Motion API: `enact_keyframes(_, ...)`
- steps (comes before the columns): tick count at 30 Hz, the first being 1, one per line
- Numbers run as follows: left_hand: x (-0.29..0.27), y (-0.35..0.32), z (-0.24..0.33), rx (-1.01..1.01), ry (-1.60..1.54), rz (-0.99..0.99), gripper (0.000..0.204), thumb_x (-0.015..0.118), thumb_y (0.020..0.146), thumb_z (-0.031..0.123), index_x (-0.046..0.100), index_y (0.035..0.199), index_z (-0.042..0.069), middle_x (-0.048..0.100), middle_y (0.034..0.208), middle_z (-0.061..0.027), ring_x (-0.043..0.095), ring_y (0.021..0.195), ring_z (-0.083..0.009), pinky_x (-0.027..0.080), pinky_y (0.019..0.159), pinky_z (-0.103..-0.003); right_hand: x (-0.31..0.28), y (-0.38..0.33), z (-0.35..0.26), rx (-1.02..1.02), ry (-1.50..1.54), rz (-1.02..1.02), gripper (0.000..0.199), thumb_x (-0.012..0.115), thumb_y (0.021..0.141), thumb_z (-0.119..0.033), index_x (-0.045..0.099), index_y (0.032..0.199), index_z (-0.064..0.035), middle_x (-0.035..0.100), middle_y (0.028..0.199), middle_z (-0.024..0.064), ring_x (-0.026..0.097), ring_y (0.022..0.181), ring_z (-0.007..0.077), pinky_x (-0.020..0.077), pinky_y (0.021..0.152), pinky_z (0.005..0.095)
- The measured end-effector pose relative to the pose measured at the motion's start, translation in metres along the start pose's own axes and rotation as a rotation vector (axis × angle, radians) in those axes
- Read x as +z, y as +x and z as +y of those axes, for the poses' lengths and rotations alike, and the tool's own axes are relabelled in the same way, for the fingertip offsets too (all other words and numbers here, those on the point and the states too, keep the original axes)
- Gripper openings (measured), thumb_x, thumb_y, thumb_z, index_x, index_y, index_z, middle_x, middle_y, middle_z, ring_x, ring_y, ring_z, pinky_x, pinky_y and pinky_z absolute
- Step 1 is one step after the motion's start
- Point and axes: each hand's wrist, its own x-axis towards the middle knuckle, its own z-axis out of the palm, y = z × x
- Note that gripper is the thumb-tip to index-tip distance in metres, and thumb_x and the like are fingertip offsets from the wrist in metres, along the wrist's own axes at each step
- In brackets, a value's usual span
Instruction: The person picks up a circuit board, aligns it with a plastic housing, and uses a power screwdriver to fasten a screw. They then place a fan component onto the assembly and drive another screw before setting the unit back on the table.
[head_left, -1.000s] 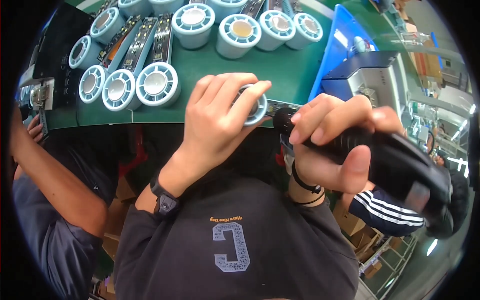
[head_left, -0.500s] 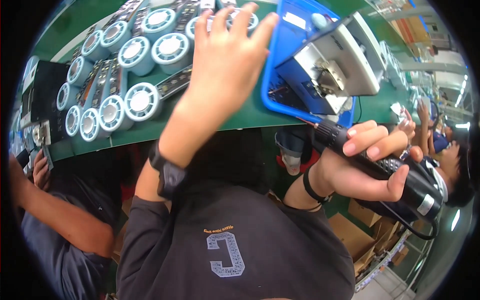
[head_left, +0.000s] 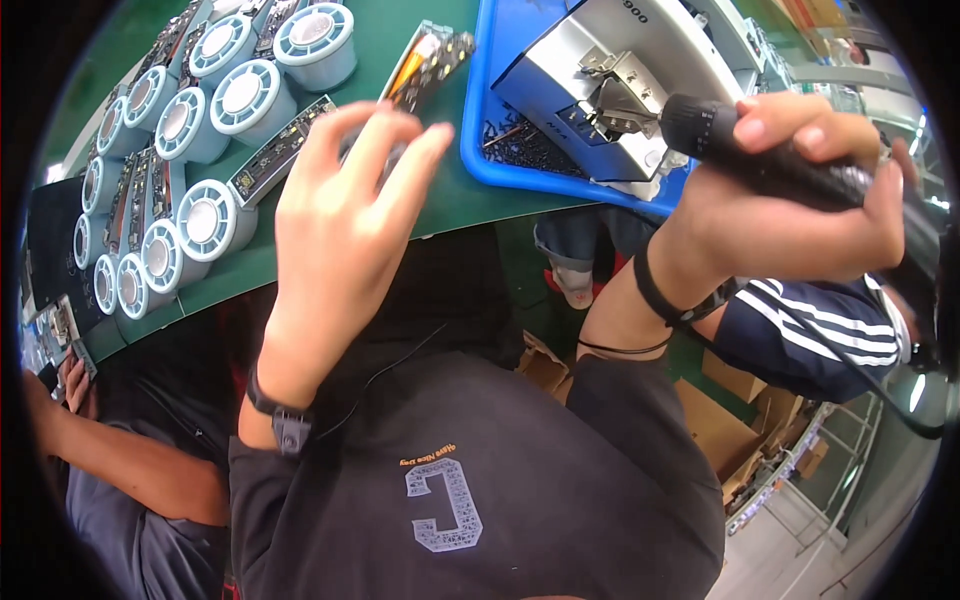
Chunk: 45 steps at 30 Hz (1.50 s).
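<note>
My left hand (head_left: pixel 345 200) is closed over the green table (head_left: pixel 450 205) around a circuit-board assembly (head_left: pixel 432 70). The assembly's board end with an orange strip sticks out beyond my fingers; the rest is hidden under the hand. My right hand (head_left: pixel 790 225) grips a black electric screwdriver (head_left: pixel 765 145), held nearly level. Its nose is at the metal outlet (head_left: pixel 625 98) of a grey screw feeder (head_left: pixel 545 85); the bit's tip is hard to make out. The feeder stands in a blue tray (head_left: pixel 480 150) with loose dark screws (head_left: pixel 530 150).
Several light-blue round units (head_left: pixel 210 215) with circuit-board strips stand in rows at the left. One board strip (head_left: pixel 280 155) lies beside my left hand. A co-worker's arm (head_left: pixel 130 465) is at far left; another person's striped shorts (head_left: pixel 800 320) are at right. Cardboard boxes (head_left: pixel 710 420) sit below.
My left hand has come back from the far round units and now holds a circuit-board assembly. My right hand has raised the screwdriver to the feeder's outlet. The view has shifted.
</note>
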Motion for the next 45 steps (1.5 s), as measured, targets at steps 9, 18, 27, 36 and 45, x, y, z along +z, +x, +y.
enact_keyframes(9,-0.033,-0.066,-0.01,-0.083,-0.088,0.049,0.041,0.085,0.07,0.0,0.08,0.11,0.009,0.069,0.102,-0.0051,0.07,0.105,-0.0276,0.058,0.091,-0.041,-0.007,0.021,0.029,0.112,0.017,-0.235,0.036,0.043,0.102,-0.034,0.049,0.08,-0.0058,0.049,0.071,0.0091,0.051,0.047,0.024,0.0481,0.053,0.0372)
enact_keyframes(18,-0.026,-0.054,-0.013,-0.236,-0.062,0.1,0.037,0.088,0.073,0.009,0.081,0.109,0.011,0.071,0.101,-0.003,0.067,0.095,-0.0227,0.051,0.079,-0.037,0.02,0.001,0.0,0.43,0.167,-0.379,0.035,0.05,0.098,-0.037,0.049,0.076,-0.0088,0.047,0.071,0.0038,0.046,0.048,0.0209,0.0466,0.061,0.0378)
enact_keyframes(27,-0.025,-0.058,-0.018,-0.185,-0.006,0.09,0.041,0.088,0.072,0.009,0.079,0.112,0.007,0.072,0.103,-0.0055,0.067,0.093,-0.0258,0.052,0.077,-0.037,0.06,-0.04,-0.012,0.362,0.183,-0.214,0.034,0.053,0.095,-0.042,0.051,0.082,-0.0101,0.046,0.072,0.0031,0.044,0.047,0.0185,0.042,0.058,0.0375)
enact_keyframes(36,-0.022,-0.063,-0.022,-0.118,-0.055,0.113,0.042,0.088,0.073,0.01,0.079,0.114,0.007,0.071,0.102,-0.0047,0.069,0.087,-0.0227,0.05,0.074,-0.034,0.063,-0.042,-0.017,0.374,0.217,-0.301,0.033,0.052,0.095,-0.042,0.053,0.09,-0.0097,0.047,0.073,0.004,0.044,0.047,0.0191,0.0428,0.057,0.0384)
enact_keyframes(45,-0.026,-0.056,-0.023,-0.158,-0.074,0.014,0.038,0.088,0.075,0.006,0.079,0.112,0.005,0.07,0.099,-0.0034,0.067,0.082,-0.0186,0.047,0.072,-0.032,0.056,-0.043,-0.019,0.367,0.209,-0.356,0.034,0.052,0.095,-0.043,0.056,0.098,-0.0094,0.048,0.075,0.0049,0.044,0.047,0.0196,0.0435,0.057,0.0394)
